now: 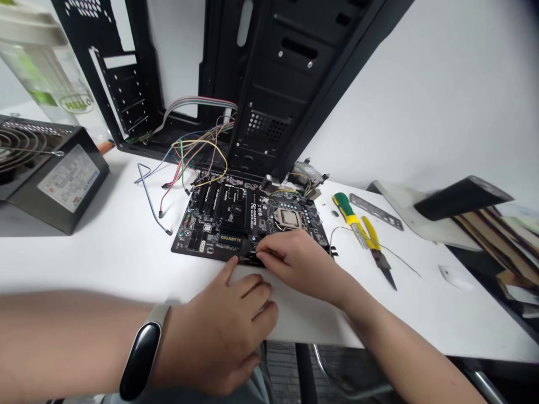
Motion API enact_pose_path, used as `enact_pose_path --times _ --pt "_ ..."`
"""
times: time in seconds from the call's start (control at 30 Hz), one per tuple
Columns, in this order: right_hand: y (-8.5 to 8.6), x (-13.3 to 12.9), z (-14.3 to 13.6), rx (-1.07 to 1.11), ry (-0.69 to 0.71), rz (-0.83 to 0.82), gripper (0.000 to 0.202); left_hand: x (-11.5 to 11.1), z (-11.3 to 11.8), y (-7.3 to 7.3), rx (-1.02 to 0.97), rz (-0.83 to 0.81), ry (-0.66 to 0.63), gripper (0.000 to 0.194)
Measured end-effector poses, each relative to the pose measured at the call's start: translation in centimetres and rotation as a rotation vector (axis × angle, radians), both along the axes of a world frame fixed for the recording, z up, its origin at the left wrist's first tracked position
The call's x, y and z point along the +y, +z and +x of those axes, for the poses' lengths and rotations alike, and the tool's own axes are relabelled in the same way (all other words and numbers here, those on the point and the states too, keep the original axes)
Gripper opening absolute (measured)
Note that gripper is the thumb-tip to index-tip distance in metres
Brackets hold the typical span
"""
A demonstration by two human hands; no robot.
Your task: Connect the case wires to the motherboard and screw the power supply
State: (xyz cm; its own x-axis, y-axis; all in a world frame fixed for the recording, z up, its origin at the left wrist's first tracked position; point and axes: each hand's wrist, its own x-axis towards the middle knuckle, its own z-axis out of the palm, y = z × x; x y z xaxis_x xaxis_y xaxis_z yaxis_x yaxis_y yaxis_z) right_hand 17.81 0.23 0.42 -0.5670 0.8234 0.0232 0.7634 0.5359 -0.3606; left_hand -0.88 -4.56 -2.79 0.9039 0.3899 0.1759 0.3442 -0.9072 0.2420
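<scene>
I am looking down on a white table (138, 269), and the tall black computer case (328, 78) is standing open along its far side. On the left, the grey power supply (76, 174) is sitting with its fan grille showing, and a clear bottle (54, 78) is standing beyond it. The black motherboard (252, 219) is lying flat in the middle of the table, just on the near side of the case, so both my hands are working at its near edge, the left one to the left and the right one beside it.

My left hand (223, 331) is reaching in from the near left, its forefinger extending to touch the near edge of the board while the other fingers are curling loosely, apart from the board and holding nothing that I am seeing. My right hand (301, 261) is leaning over the near right part of the board; its thumb and forefinger tips are meeting in a pinch right at the edge, but I am not managing to tell whether anything small is sitting between them.

Loose wires (219, 133) are trailing from the case toward the far left of the board. Right of the board, yellow-handled pliers (379, 255) and a green-and-yellow screwdriver (345, 207) are lying side by side. On the board, the silver processor (289, 219) is showing just beyond my right hand.
</scene>
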Motion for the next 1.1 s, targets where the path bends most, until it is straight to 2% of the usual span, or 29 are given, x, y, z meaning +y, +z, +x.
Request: enact_pose_path --times 0.17,0.53,0.7,0.9,1.1 --pt "0.1 -0.1 0.1 -0.080 0.000 0.039 0.020 -0.1 0.1 0.0 0.017 0.013 -0.008 0.040" --pt "-0.3 -0.2 0.6 -0.008 0.065 0.122 0.019 0.1 0.1 -0.6 0.004 0.108 -0.030 0.043" --pt "-0.3 -0.3 0.7 -0.059 0.084 0.146 0.022 0.0 0.2 -0.9 0.000 0.132 -0.023 0.044" --pt "-0.1 -0.7 0.5 -0.165 0.136 0.281 0.022 0.2 0.2 -0.5 0.008 0.136 -0.029 0.040" --pt "-0.3 -1.1 -0.3 -0.209 0.137 0.386 0.022 0.1 0.1 -0.6 0.005 0.144 -0.031 0.045"
